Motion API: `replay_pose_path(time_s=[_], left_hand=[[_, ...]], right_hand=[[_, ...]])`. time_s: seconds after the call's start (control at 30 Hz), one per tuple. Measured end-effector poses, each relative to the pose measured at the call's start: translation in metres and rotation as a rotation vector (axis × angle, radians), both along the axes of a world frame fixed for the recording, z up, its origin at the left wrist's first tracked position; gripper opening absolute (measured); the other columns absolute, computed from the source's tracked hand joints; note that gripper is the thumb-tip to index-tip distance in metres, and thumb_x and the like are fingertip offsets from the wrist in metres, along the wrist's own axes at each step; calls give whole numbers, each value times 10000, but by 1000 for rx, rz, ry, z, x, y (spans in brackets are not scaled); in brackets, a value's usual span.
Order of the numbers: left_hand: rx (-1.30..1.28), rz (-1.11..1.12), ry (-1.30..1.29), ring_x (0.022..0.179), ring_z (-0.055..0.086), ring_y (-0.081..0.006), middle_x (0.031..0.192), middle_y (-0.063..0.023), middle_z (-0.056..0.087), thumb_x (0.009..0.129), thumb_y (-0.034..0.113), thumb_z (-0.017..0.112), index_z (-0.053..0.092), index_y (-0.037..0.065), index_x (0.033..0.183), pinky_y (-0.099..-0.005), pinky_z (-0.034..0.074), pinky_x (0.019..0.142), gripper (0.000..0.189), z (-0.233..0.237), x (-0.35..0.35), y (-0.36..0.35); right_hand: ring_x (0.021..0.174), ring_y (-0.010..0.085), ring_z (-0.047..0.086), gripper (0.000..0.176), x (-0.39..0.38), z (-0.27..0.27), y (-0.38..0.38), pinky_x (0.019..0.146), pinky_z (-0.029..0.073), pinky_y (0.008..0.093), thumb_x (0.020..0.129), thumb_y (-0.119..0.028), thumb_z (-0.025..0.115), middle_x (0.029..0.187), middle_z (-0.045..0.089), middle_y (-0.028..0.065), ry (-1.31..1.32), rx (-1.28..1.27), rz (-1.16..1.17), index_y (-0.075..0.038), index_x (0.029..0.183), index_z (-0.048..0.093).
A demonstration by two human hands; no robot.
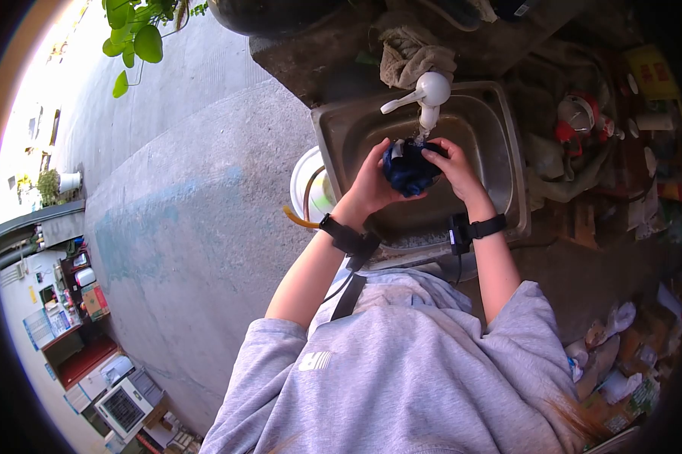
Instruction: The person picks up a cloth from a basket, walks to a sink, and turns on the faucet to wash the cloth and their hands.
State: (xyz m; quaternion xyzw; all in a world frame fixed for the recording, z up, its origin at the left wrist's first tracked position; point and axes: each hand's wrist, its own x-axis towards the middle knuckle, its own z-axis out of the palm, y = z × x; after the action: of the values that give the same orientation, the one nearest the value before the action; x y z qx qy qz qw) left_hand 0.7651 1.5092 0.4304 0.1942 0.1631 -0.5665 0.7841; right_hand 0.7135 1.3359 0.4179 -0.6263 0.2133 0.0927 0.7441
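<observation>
A dark blue bunched cloth is held over a metal sink, right below a white faucet. Water runs from the spout onto the top of the cloth. My left hand wraps round its left side and underside. On the upper right edge, my right hand pinches the cloth between thumb and fingers. Both wrists wear black straps with small devices. The cloth's underside is partly hidden by my left fingers.
Left of the sink stands a white bucket with a yellow-brown hose. A beige rag lies behind the faucet. Red-capped plastic bottles are at the right, with piled litter lower down. A green plant hangs at the upper left.
</observation>
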Motion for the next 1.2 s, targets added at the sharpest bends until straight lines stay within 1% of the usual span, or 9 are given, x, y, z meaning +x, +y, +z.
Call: replay_pose_path(time_s=[0.17, 0.37, 0.47, 0.7, 0.83, 0.93, 1.03, 1.13, 1.2], left_hand=[[179, 62, -135, 1062, 468, -297, 1149, -104, 499, 829, 461, 409, 476, 105, 1133, -525, 363, 875, 473, -11, 1, -2], [335, 157, -115, 1016, 484, -246, 1130, -76, 498, 825, 369, 468, 466, 112, 1107, -440, 407, 835, 382, -39, 7, 19], [365, 147, -222, 1008, 485, -217, 1131, -61, 495, 836, 325, 468, 463, 106, 1105, -382, 404, 846, 347, -34, 4, 22], [271, 201, -508, 1102, 418, -168, 1185, -62, 467, 898, 239, 346, 446, 63, 1154, -314, 309, 927, 327, -27, -12, -8], [354, 216, -349, 1019, 439, -142, 1094, -20, 500, 904, 306, 358, 469, 82, 1121, -296, 323, 875, 331, -38, -17, -23], [553, 206, -367, 917, 450, -141, 1066, -41, 509, 871, 403, 406, 476, 33, 1116, -308, 323, 853, 449, -29, -14, -27], [489, 55, -474, 948, 467, -157, 1084, -53, 506, 864, 431, 403, 475, 66, 1117, -389, 325, 877, 450, -47, -4, -19], [430, 2, -320, 980, 486, -177, 1098, -62, 506, 863, 399, 422, 469, 100, 1128, -431, 390, 825, 402, -33, -5, -14], [385, 39, -240, 976, 503, -189, 1095, -63, 510, 865, 353, 436, 467, 104, 1126, -420, 432, 776, 361, -30, -5, -13]], right_hand=[[743, 38, 533, 192, -2, -8, -1, 602, 407, 173, 793, -207, 601, 830, 572, -20, -79, 5, -80, -91, 938, 550], [824, 98, 561, 176, -4, -9, -8, 731, 446, 243, 811, -168, 580, 891, 586, 20, -111, 383, -290, -73, 955, 541], [794, 68, 524, 202, -4, -5, -5, 669, 424, 222, 778, -181, 623, 871, 554, -3, -154, 359, -319, -79, 933, 544], [782, 40, 484, 159, -3, -8, 15, 709, 386, 192, 792, -139, 591, 833, 555, -16, -242, 147, -192, -51, 920, 555], [799, 45, 466, 140, -4, 1, 41, 723, 390, 206, 809, -147, 572, 847, 521, -17, -348, -56, -94, -49, 899, 528], [877, 76, 494, 188, -9, -2, 37, 787, 388, 228, 812, -158, 560, 930, 529, 4, -233, 186, -156, -53, 962, 516], [906, 114, 514, 183, -12, -1, 27, 815, 395, 266, 825, -166, 521, 963, 543, 22, -265, 518, -239, -64, 976, 511], [935, 154, 524, 186, -13, 2, 19, 821, 405, 307, 832, -173, 494, 981, 552, 39, -192, 751, -391, -81, 993, 509], [944, 162, 522, 207, -10, -9, 14, 830, 397, 322, 834, -210, 500, 980, 552, 31, -160, 739, -407, -99, 1008, 510]])
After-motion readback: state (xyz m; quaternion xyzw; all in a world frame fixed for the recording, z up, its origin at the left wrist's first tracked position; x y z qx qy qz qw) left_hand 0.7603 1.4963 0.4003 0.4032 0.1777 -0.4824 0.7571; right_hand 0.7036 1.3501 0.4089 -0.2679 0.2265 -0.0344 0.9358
